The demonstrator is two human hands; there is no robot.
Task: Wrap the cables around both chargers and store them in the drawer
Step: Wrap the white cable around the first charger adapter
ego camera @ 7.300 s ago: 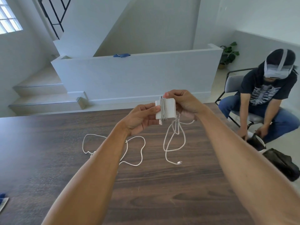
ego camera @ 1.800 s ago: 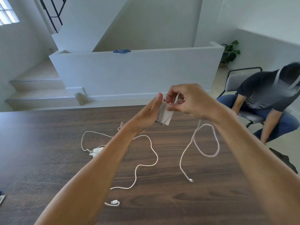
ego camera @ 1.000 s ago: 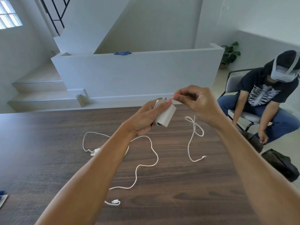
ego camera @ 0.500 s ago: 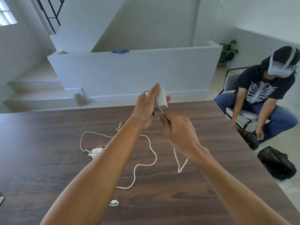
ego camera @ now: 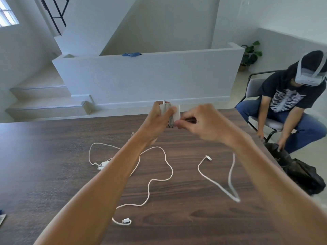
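My left hand (ego camera: 157, 121) grips a white charger block (ego camera: 174, 114) held above the far part of the brown table (ego camera: 53, 156); several turns of white cable lie around the block. My right hand (ego camera: 203, 126) is just to its right, fingers pinched on that cable. The loose end of the cable (ego camera: 219, 181) hangs in a blurred loop below my right wrist, its plug (ego camera: 208, 158) in the air. A second, smaller white charger (ego camera: 103, 165) lies on the table at the left, partly hidden by my left forearm, with its own cable (ego camera: 159, 177) spread out unwound and its plug (ego camera: 126, 221) nearest me.
A person wearing a headset sits on a chair (ego camera: 258, 89) off the table's right corner, reaching down to a dark bag (ego camera: 304, 175) on the floor. A low white wall (ego camera: 141, 76) and stairs (ego camera: 39, 103) lie beyond the table. No drawer is in view.
My right hand has come up from below the charger to its right side, carrying the cable around it. The loose end has swung out to the right and is shorter than a second ago.
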